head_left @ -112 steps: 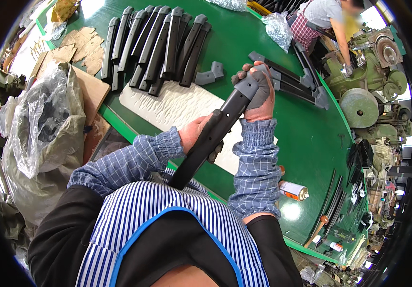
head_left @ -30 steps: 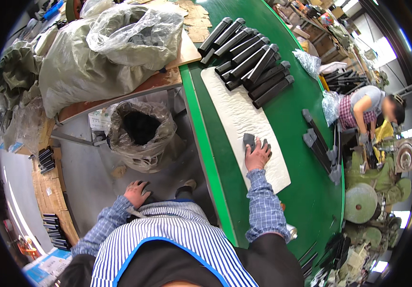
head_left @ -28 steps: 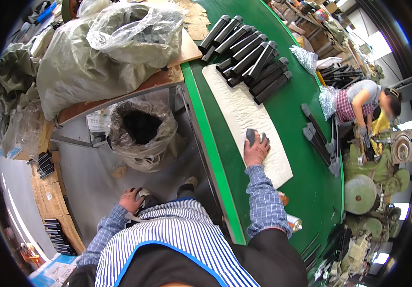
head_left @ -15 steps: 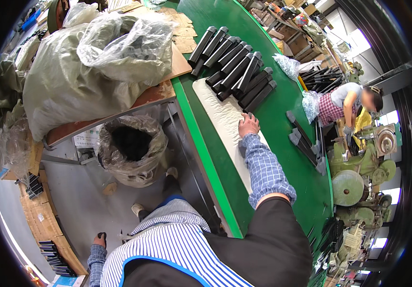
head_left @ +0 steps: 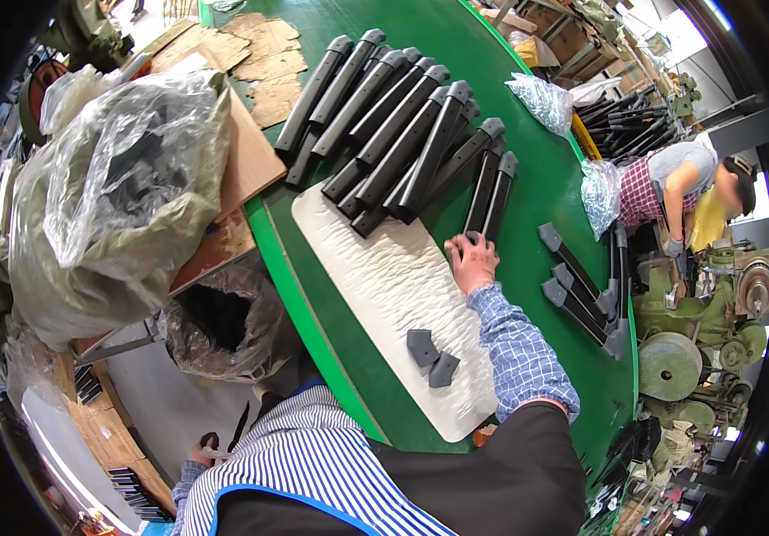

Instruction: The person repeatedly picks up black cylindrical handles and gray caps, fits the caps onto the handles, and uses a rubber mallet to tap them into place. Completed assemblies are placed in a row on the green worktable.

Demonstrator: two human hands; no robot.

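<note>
My right hand (head_left: 474, 263) reaches forward over the green table. Its fingers are bent at the near ends of two black tubes (head_left: 489, 201) with grey angled end caps, and appear to grip them. Left of these, several similar black tubes (head_left: 384, 116) lie in a pile, partly on a long off-white wrinkled pad (head_left: 384, 286). Two loose dark grey angled caps (head_left: 431, 355) rest on that pad, near my body. My left hand (head_left: 206, 449) hangs low at my left side, away from the table. It looks closed around something dark and whitish, too small to make out.
A big sack with clear plastic (head_left: 125, 188) sits on a board at the left. Below stands a plastic-lined bin (head_left: 224, 335). Joined black tubes (head_left: 585, 295) lie at the table's right. Beyond, a co-worker (head_left: 684, 183) bends near green machines (head_left: 670, 357).
My view has shifted and leaned closer to the tubes. Two tubes at the pile's right now stand apart, turned, at my right hand. The two loose caps have come into sight.
</note>
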